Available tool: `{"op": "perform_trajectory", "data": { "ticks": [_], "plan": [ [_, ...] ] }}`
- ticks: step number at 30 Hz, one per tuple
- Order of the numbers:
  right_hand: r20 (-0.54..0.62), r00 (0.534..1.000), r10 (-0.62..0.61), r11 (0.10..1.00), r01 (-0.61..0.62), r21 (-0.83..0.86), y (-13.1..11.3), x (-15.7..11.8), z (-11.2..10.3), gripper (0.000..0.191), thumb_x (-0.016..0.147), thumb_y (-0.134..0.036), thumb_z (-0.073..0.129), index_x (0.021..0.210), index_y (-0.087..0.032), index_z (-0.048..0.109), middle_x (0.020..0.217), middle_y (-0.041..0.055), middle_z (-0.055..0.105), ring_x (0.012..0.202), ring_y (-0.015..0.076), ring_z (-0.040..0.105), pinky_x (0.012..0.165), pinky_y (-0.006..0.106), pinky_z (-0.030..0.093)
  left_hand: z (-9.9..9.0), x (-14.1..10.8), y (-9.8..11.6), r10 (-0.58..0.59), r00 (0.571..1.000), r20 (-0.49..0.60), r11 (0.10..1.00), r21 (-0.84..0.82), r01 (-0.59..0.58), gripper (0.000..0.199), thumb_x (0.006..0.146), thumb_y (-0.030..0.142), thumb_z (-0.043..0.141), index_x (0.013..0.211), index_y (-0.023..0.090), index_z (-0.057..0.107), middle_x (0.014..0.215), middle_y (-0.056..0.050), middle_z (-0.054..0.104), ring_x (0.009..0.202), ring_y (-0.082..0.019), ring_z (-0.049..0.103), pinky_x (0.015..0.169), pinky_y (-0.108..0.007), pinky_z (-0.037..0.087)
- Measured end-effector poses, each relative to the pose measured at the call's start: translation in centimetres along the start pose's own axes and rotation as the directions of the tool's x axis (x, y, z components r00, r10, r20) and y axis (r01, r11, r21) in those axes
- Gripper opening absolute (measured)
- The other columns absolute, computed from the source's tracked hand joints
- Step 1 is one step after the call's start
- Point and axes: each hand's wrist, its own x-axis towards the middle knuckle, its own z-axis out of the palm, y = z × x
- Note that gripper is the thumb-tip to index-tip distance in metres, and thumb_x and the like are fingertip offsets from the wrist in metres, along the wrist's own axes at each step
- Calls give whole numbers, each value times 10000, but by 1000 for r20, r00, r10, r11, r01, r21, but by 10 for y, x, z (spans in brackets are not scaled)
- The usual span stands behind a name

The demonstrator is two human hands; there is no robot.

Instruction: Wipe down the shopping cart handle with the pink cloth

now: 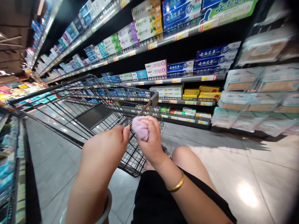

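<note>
In my right hand [150, 137] is a crumpled purple cloth [140, 128], with my fingers closed round it against the front of a black wire shopping cart [93, 116]. Close by on the left, my left hand [114, 137] is closed at the cart's wire edge, its thumb up. The fingers on that side are mostly hidden behind the hand, though they appear wrapped round the cart's wire. A gold bangle [177, 183] circles my right wrist.
Shelves of toothpaste boxes [181, 65] run along the right side of the aisle. Packaged goods [252, 101] hang at the far right. Another shelf [17, 174] borders the left edge. Grey tiled floor [58, 174] lies beneath the cart.
</note>
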Motion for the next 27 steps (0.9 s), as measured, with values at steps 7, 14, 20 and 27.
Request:
{"op": "perform_trajectory", "data": {
  "ticks": [7,14,20,27],
  "plan": [
    [-117,978,172,981,-181,-71,47,1,-4,458,757,-104,587,1195,-236,597,1220,89,621,1185,244,583,1087,484,486,-1,0,-1,-14,1000,16,999,-30,15,536,1059,476,216,889,228,660,839,-98,759,779,-319,722,575,-356,274],
    [1,1000,-28,998,28,-64,28,0,-7,500,760,-115,634,1236,-260,585,1293,99,599,1246,260,574,1100,486,489,2,-1,-1,-10,1000,-10,1000,-29,9,522,1058,471,216,872,236,644,819,-86,749,759,-310,715,566,-356,249],
    [-71,990,122,989,-128,-77,46,-6,-4,463,773,-119,610,1218,-243,592,1236,96,626,1198,255,590,1085,495,495,0,-1,-1,-12,1000,-6,999,-36,12,518,1062,482,225,869,231,635,835,-87,755,770,-306,721,576,-353,255],
    [40,998,-38,999,39,-9,14,-8,-4,457,778,-160,675,1218,-256,598,1257,103,621,1212,260,594,1080,472,505,3,-1,-2,-2,1000,-8,1000,-16,2,490,1061,459,238,881,232,633,825,-87,755,777,-311,726,573,-353,247]
  ]
}}
